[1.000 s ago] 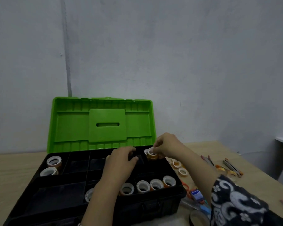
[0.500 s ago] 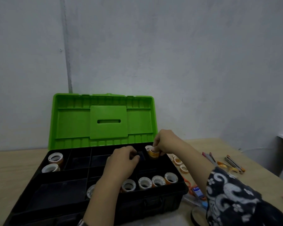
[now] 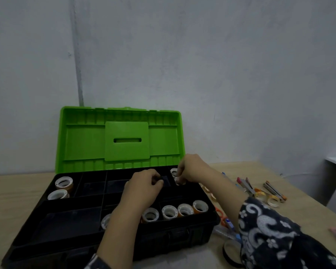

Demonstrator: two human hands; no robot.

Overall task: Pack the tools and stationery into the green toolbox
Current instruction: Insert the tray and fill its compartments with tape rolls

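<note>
Packing tape rolls, that's the step we read here. Our right hand [image 3: 190, 168] pinches a small tape roll [image 3: 179, 181] at the far right compartment of the green toolbox [image 3: 120, 136], another roll [image 3: 174, 171] just behind it in the same compartment. Our left hand [image 3: 144, 186] sits curled over the tray's middle dividers; whether it holds anything, we cannot tell, the fingertips hide it. The toolbox stands open on the worktop [image 3: 17, 189], green lid upright, black tray [image 3: 70, 226] facing us. Two rolls [image 3: 63, 183] in the far left compartment, a row of rolls [image 3: 175, 210] along the near right compartment, one more partly hidden by our left forearm.

Risks, as we judge them: the pinched roll could land crooked on its neighbour and roll out over the rim, since that compartment looks tight. Both hands work close together, so a bump could knock the roll loose. Our patterned sleeve [image 3: 270, 230] hangs over loose items at the box's right side and could sweep them away.

Still unpacked on the worktop to the right: more small rolls [image 3: 273, 200], utility knives [image 3: 273, 189], orange-handled scissors [image 3: 220, 215], a dark tape ring [image 3: 231, 253] near the edge. Worktop is light wood grain. Behind, a plain grey-white wall [image 3: 221, 65], with a white surface at the far right.
</note>
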